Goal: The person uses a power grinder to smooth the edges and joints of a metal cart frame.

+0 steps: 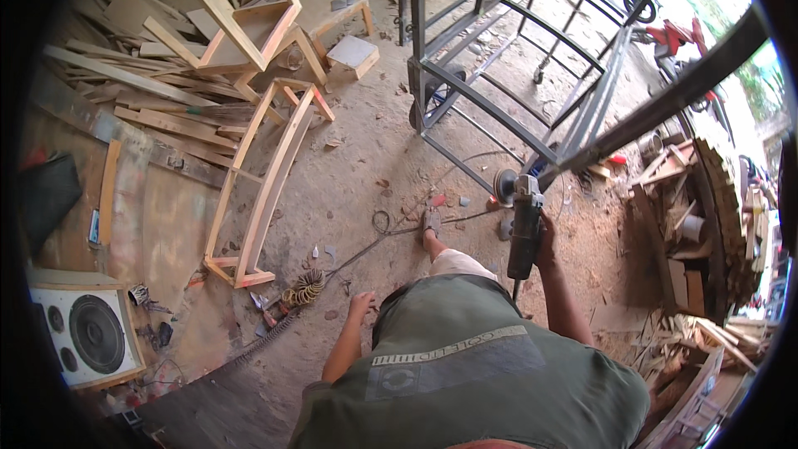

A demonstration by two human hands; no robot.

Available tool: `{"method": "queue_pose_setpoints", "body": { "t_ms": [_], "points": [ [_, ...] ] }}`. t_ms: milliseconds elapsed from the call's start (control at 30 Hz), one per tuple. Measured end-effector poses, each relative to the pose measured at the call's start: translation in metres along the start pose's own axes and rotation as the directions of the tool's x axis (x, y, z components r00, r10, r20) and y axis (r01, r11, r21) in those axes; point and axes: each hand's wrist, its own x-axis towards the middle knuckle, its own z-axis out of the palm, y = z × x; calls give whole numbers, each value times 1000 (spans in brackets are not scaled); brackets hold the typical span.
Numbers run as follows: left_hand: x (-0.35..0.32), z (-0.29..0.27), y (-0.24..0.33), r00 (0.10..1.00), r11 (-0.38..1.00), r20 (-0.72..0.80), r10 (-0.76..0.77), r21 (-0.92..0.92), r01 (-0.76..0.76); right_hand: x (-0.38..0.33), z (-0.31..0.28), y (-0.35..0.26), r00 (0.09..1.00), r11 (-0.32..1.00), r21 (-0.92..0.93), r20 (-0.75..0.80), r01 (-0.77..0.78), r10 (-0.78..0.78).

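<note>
My right hand [546, 241] is wrapped around the body of an angle grinder [524, 229], closed on it. The grinder points away from me, its grey gear head [528, 189] at the far end and a round disc [504, 186] on its left side. The disc is close to a lower bar of a dark metal frame [519, 120]; whether they touch I cannot tell. A cable leaves the grinder's near end beside my shirt. My left hand [362, 305] hangs low at my left side, holding nothing visible, its fingers loosely bent and slightly apart.
A slim wooden frame [274, 179] lies left, below an upturned wooden piece [249, 33] and stacked planks [158, 83]. Cables and a coiled hose [304, 289] cross the sandy floor. A speaker [91, 333] stands at lower left, wood scraps [690, 224] at right, a red motorcycle [677, 37] beyond.
</note>
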Motion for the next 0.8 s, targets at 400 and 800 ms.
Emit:
{"method": "queue_pose_setpoints", "body": {
  "t_ms": [400, 800],
  "points": [
    [72, -15, 248, 773, 828, -302, 558, 268, -493, 224, 88, -155, 995, 988, 122, -11, 100, -99],
    [-79, 68, 695, -45, 18, -126, 991, 456, -890, 286, 111, -174, 995, 995, -3, -19, 100, -100]
  ]
}}
